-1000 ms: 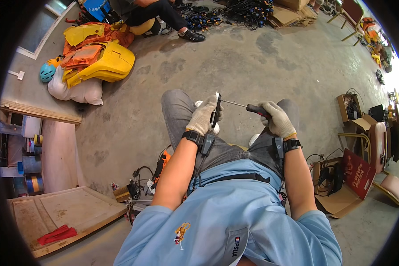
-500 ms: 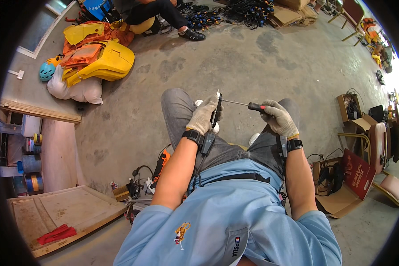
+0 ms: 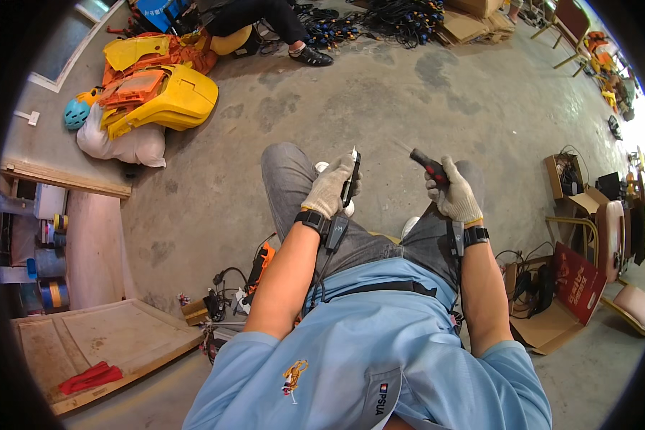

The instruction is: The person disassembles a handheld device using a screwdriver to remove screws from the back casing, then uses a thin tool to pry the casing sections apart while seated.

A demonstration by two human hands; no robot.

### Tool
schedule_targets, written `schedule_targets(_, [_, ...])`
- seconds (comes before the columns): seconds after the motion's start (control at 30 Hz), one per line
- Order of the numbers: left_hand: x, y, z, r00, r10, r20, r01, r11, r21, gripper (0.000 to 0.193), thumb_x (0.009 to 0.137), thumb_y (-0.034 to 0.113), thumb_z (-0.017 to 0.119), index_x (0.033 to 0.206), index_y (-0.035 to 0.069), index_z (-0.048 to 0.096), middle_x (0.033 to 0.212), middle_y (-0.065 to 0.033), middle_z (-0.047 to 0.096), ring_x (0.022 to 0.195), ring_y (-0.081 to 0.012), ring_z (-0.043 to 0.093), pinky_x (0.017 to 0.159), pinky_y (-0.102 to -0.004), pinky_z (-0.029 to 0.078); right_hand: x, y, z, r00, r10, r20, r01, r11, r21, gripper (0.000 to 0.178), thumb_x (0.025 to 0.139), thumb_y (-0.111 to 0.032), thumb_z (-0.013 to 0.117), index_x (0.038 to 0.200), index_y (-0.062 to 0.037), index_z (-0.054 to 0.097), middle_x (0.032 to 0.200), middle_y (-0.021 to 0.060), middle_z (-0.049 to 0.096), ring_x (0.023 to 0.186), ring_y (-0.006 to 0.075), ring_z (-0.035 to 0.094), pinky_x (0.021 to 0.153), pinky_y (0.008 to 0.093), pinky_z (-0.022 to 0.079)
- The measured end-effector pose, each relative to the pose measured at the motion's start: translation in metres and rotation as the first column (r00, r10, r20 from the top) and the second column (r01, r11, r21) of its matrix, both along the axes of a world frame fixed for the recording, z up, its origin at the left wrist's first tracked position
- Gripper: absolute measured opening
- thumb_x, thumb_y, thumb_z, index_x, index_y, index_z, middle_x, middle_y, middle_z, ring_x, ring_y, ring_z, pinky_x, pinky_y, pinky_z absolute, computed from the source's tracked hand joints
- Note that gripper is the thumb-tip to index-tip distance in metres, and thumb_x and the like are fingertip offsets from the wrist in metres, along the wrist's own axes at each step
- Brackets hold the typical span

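Both my hands wear pale knitted gloves and are raised over my lap. My left hand (image 3: 329,189) is closed around a narrow black part with a light edge (image 3: 352,177), which stands nearly upright; its exact kind is not clear. My right hand (image 3: 454,192) grips a screwdriver (image 3: 430,166) by its black and red handle. The thin shaft points up and left, away from me, and looks blurred. Its tip is apart from the black part.
Yellow and orange plastic shells (image 3: 168,100) lie at the far left beside white sacks (image 3: 132,145). A person's shoe (image 3: 311,56) and bundled black cables (image 3: 401,20) are farther away. At right stand an opened carton (image 3: 552,320) and a chair (image 3: 634,304). A wooden panel (image 3: 122,344) lies near left.
My right hand has drawn the screwdriver away from the black part and swung it to point up and away. My left hand has stayed almost in place.
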State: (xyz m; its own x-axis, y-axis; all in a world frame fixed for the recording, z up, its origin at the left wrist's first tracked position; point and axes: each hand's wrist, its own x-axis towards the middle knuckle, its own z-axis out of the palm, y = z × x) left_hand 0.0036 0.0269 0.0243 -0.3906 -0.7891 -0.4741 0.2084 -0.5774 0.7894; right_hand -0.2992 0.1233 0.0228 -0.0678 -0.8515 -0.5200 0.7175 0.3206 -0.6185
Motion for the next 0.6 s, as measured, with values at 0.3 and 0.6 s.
schedule_targets(0.3, [-0.002,0.008,0.019,0.985,-0.137,0.106,0.148,0.983,-0.11,0.043,0.107,0.046,0.057,0.125,0.007,0.063,0.092,-0.0017,0.067,0.076,-0.0111,0.064,0.071,-0.0271,0.055,0.06,-0.011,0.04,0.976,0.16,-0.15,-0.179,0.976,-0.12,0.032,0.092,-0.012,0.072,0.119,-0.0031,0.058,0.096,0.0082,0.066,0.083,0.0185,0.066,0.076,0.0353,0.058])
schedule_targets(0.6, [0.0,0.006,0.022,0.974,-0.175,0.145,0.194,0.972,-0.13,0.049,0.108,0.046,0.054,0.139,0.008,0.06,0.092,-0.0009,0.066,0.076,-0.0094,0.062,0.071,-0.0249,0.052,0.108,-0.045,0.059,0.664,0.249,-0.705,-0.333,0.943,0.018,0.03,0.089,-0.024,0.074,0.109,-0.0018,0.07,0.091,0.003,0.07,0.079,0.0097,0.065,0.07,0.0255,0.052])
